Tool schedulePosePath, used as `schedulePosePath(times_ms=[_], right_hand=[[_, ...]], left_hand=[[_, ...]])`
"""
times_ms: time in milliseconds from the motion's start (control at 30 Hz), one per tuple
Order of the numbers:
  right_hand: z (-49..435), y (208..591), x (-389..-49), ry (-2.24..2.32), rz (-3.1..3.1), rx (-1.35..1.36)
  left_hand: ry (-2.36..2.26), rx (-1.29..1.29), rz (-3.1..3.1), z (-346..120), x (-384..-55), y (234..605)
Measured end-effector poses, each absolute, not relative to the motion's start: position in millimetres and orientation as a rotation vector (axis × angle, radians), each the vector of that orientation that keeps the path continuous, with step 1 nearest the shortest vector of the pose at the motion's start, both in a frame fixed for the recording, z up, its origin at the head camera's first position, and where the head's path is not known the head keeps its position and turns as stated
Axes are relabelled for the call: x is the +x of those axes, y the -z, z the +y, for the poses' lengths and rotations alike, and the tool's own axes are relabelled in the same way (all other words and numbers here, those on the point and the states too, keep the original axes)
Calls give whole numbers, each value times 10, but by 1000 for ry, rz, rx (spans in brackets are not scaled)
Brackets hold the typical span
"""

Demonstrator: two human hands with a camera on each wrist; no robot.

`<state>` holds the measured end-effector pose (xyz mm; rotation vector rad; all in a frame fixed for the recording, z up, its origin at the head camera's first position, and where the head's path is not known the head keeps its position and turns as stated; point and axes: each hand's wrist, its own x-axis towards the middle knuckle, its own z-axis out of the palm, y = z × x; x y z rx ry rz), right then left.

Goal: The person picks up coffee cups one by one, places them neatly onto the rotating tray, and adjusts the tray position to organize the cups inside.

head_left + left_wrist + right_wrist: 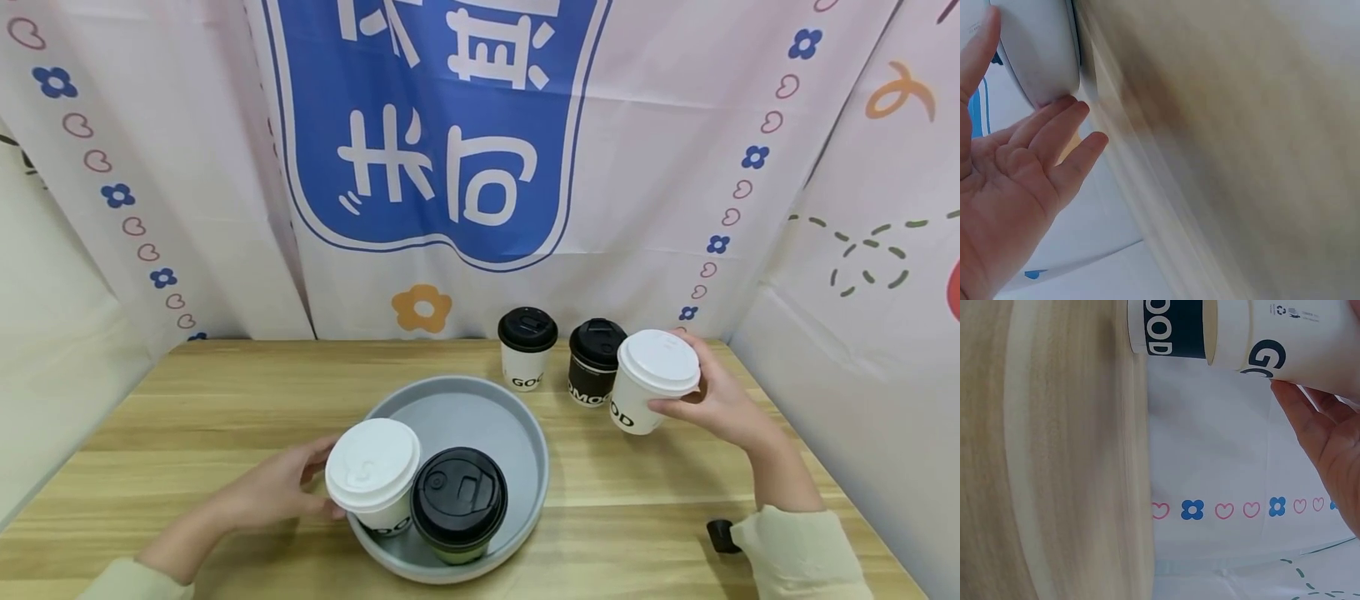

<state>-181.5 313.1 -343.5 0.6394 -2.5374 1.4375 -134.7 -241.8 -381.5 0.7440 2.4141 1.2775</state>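
Observation:
My left hand (281, 483) is beside a white-lidded paper cup (372, 467) at the left of a round grey tray (536, 467). Its fingers look extended in the left wrist view, the fingertips at a pale rounded surface (1041, 50); whether that is tray or cup I cannot tell. Also in the tray stands a larger black-lidded cup (459, 500). My right hand (723, 400) grips another white-lidded paper cup (652, 379), tilted slightly, at the right of the table. Beside it is a black cup with a black lid (596, 354).
A white cup with a black lid (527, 350) stands behind the tray, near the fabric backdrop (360, 292). A small black object (722, 536) is by the right sleeve (798, 554). Fabric walls border the wooden table (247, 383) at back and sides.

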Motion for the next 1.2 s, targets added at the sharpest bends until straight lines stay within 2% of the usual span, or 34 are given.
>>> schedulePosePath(times_ms=[367,567,700,1000,1200], right_hand=[[3066,3438,-1817,-1444,-2551,653],[3042,3432,-1824,-1454,-2549,659],[3039,3424,-1826,-1446,-2544,655],[3061,3417,-1811,-1402,-2553,648],[3066,3431,-1806,-1411,-2554,641]], left_hand=[[-1308,765,2336,-2490,-1402,3825],[-1375,766,2352,-2495,-1273,3842],[-1384,649,2434,-2426,-1063,3837],[-1436,217,2502,-2105,-639,3892],[-1420,142,2579,-1925,-500,3949]])
